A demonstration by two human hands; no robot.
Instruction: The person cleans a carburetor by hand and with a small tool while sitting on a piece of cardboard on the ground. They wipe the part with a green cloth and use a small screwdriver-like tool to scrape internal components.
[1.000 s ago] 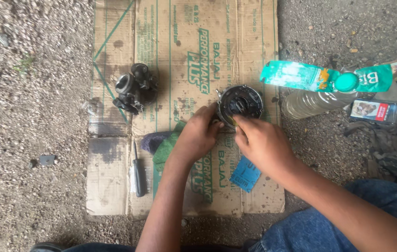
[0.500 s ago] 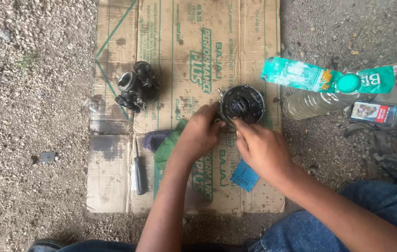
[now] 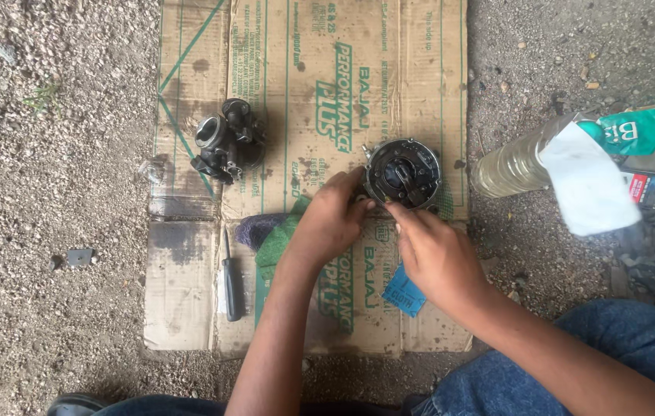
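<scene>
A round black metal engine part (image 3: 404, 171) rests on a flattened cardboard sheet (image 3: 304, 92) laid on gravel. My left hand (image 3: 331, 223) grips the part's near-left rim with curled fingers. My right hand (image 3: 435, 254) reaches its near edge, fingertips pinched at the rim; whether a small piece is between them is hidden. A black carburettor (image 3: 227, 142) stands apart on the cardboard to the left.
A black-handled screwdriver (image 3: 231, 281) lies near the cardboard's front left. A green and purple cloth (image 3: 270, 235) sits under my left wrist, a blue packet (image 3: 404, 293) under my right. A clear bottle of liquid (image 3: 508, 166), white paper (image 3: 589, 189) and small packets lie on gravel at right.
The green wrapper on the bottle has flipped, now showing a white sheet. My hands stay at the round part, shifting only slightly along its near rim.
</scene>
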